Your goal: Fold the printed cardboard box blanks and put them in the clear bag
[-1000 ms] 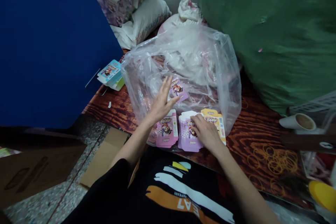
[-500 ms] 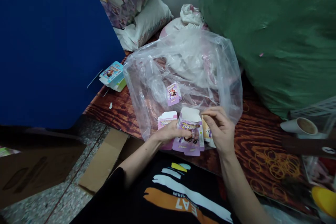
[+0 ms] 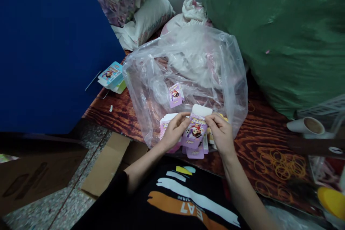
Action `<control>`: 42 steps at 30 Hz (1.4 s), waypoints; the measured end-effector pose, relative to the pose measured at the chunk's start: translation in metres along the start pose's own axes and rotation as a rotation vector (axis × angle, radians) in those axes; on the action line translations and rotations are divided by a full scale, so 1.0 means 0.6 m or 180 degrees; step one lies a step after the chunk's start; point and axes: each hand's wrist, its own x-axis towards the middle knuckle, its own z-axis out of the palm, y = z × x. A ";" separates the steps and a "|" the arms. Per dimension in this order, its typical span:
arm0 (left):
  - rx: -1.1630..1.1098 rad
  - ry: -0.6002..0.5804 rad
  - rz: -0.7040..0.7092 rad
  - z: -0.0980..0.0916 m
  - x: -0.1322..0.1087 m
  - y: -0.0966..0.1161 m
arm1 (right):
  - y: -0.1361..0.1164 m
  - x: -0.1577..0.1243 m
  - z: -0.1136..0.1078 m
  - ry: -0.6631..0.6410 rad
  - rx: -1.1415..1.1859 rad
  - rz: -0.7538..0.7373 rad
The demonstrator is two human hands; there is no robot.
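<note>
A small purple cardboard box [image 3: 195,131] with a raised white top flap is between my two hands, tilted over other flat boxes. My left hand [image 3: 175,129] pinches its left upper edge. On the opposite side, my right hand [image 3: 219,129] grips the upper right edge between thumb and fingers. Under and beside it lie more purple boxes [image 3: 195,152], a pink-and-white stack [image 3: 165,124] at the left and a yellow one [image 3: 211,138] partly behind my right hand. Another purple box [image 3: 175,95] rests farther up on the clear plastic bag [image 3: 145,93].
Light-blue boxes [image 3: 111,75] lie at the table's left edge. Rubber bands [image 3: 283,165], a cup of brown drink [image 3: 307,125] and a yellow lid [image 3: 331,201] are at the right. White sacks [image 3: 151,18] and a big green bag [image 3: 269,43] stand behind; an open carton [image 3: 107,165] sits below left.
My left hand has moved from lying over the boxes to the upper edge of one. That box is now lifted and tilted off the others, with both hands on it.
</note>
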 end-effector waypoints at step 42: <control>0.1134 -0.0972 0.0279 -0.062 0.034 0.054 | 0.035 -0.026 -0.036 -0.0213 0.0371 0.0622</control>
